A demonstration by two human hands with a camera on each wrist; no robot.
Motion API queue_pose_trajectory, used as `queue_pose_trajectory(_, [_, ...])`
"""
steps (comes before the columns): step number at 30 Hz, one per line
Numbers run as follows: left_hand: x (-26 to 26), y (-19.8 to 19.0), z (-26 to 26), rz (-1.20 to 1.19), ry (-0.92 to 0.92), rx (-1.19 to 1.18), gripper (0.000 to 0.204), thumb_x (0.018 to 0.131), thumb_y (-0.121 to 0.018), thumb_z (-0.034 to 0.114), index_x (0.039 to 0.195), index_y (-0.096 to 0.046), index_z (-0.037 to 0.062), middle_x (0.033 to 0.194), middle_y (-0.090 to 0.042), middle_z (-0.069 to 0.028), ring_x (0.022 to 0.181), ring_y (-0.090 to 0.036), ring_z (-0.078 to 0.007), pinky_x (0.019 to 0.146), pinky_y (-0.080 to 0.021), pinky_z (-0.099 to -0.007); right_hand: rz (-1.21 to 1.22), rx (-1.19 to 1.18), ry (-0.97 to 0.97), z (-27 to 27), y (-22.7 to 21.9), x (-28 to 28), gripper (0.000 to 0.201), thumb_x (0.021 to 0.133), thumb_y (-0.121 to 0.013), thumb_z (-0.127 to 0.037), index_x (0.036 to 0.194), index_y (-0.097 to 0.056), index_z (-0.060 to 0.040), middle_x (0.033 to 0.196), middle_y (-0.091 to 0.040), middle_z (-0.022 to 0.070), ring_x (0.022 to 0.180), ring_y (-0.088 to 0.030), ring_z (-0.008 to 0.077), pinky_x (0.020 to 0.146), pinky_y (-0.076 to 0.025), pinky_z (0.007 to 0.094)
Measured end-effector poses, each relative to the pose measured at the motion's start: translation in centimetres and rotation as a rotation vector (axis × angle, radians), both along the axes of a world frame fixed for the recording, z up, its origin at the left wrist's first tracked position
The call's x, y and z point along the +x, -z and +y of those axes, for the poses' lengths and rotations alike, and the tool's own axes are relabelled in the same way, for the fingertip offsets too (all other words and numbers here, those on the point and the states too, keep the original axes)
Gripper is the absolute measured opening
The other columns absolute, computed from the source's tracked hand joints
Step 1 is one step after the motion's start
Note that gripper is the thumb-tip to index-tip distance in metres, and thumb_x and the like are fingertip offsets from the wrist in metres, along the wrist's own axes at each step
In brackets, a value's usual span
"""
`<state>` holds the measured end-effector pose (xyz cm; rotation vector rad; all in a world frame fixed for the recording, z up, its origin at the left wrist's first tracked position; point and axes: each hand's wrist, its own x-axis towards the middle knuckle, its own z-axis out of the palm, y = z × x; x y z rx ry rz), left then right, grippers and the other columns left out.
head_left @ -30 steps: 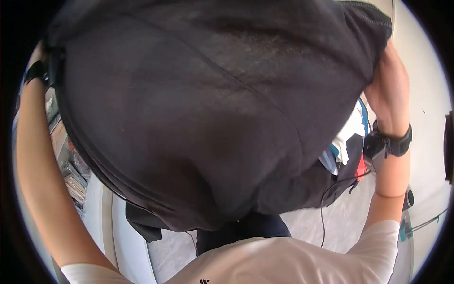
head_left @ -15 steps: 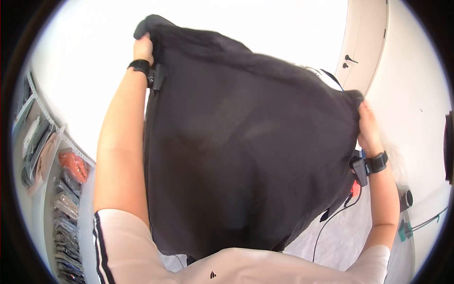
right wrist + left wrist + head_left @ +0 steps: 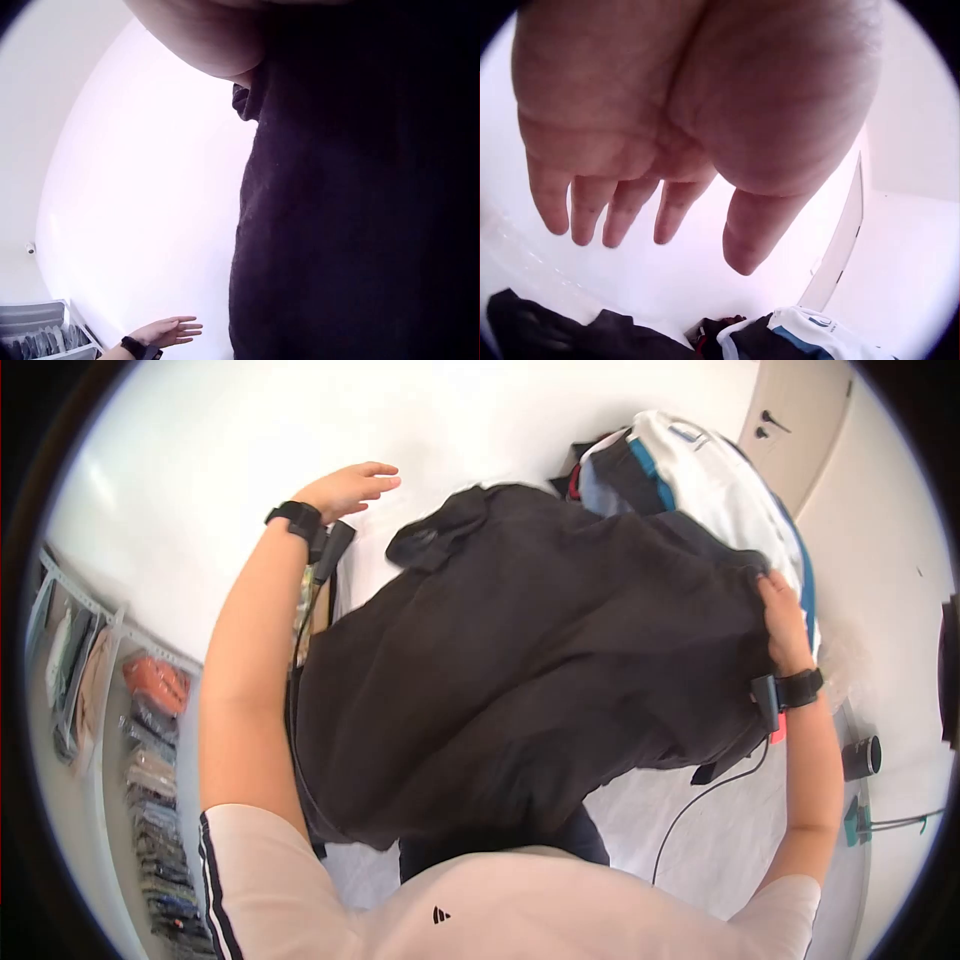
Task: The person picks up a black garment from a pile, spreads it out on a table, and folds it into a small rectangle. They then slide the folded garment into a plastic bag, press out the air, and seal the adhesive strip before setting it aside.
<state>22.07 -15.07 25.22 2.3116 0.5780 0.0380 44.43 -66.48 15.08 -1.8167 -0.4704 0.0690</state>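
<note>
A large black garment (image 3: 540,670) hangs spread in front of me, and in the right wrist view the same black garment (image 3: 360,210) fills the right side. My right hand (image 3: 783,620) grips its right edge, fingers curled into the cloth. My left hand (image 3: 350,487) is raised above and left of the garment, fingers straight and spread, holding nothing. In the left wrist view the left hand (image 3: 652,202) shows an empty palm over the dark cloth (image 3: 562,334) below. The left hand (image 3: 169,330) also shows small in the right wrist view.
A pile of clothes (image 3: 700,480), white with blue trim, lies behind the garment at the upper right. Shelves with packed items (image 3: 150,760) run along the left. A door (image 3: 795,420) stands at the upper right. A black cable (image 3: 700,800) trails across the white surface (image 3: 700,840).
My left hand has let go of the garment's corner and now hovers open above it. The garment has dropped lower and slumped, uncovering the clothes pile behind. My right hand keeps its grip.
</note>
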Motion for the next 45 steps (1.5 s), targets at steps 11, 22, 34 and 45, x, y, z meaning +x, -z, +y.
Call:
queue_pose_trajectory(11, [-24.8,6.9,6.0,0.367,-0.170,-0.031,0.042,0.091,-0.056,0.031,0.127,-0.052,0.0089,0.112,-0.058,-0.0022,0.098,-0.053,-0.0121,0.082,-0.043,-0.0262,0.093,0.050,0.081,1.3,-1.3,0.6,0.035,0.090,-0.045,-0.026,0.114,-0.058,-0.0040,0.099,-0.059,0.0018,0.093,-0.052,0.0123,0.086,-0.039,0.0263])
queue_pose_trajectory(22, [-25.2,18.3,2.0,0.001,-0.282,-0.142,0.070,0.071,-0.077,0.037,0.120,-0.052,-0.0060,0.106,-0.062,-0.0165,0.097,-0.059,-0.0226,0.084,-0.047,-0.0304,-0.495,-0.462,-0.065,7.1,-6.9,-7.0,0.052,0.082,-0.056,-0.017,0.131,-0.043,-0.0061,0.129,-0.049,0.0195,0.115,-0.050,0.0300,0.098,-0.038,0.0356])
queue_pose_trajectory(34, [-23.6,16.2,-4.0,-0.217,-0.273,-0.454,0.042,0.074,-0.071,0.011,0.110,-0.052,-0.0007,0.103,-0.057,-0.0075,0.096,-0.053,-0.0170,0.082,-0.044,-0.0305,-0.353,-0.569,-0.603,18.7,-10.1,-16.1,0.034,0.086,-0.058,-0.017,0.114,-0.056,0.0033,0.106,-0.063,0.0119,0.103,-0.057,0.0195,0.090,-0.042,0.0274])
queue_pose_trajectory(45, [-30.9,11.4,-3.5,-0.308,-0.384,-0.306,0.027,0.075,-0.067,0.005,0.099,-0.061,-0.0067,0.087,-0.065,-0.0076,0.077,-0.060,-0.0131,0.071,-0.049,-0.0262,-0.503,-0.729,-0.447,34.8,-4.0,-2.0,0.035,0.073,-0.067,-0.023,0.094,-0.066,0.0043,0.092,-0.067,0.0201,0.087,-0.063,0.0283,0.080,-0.047,0.0339])
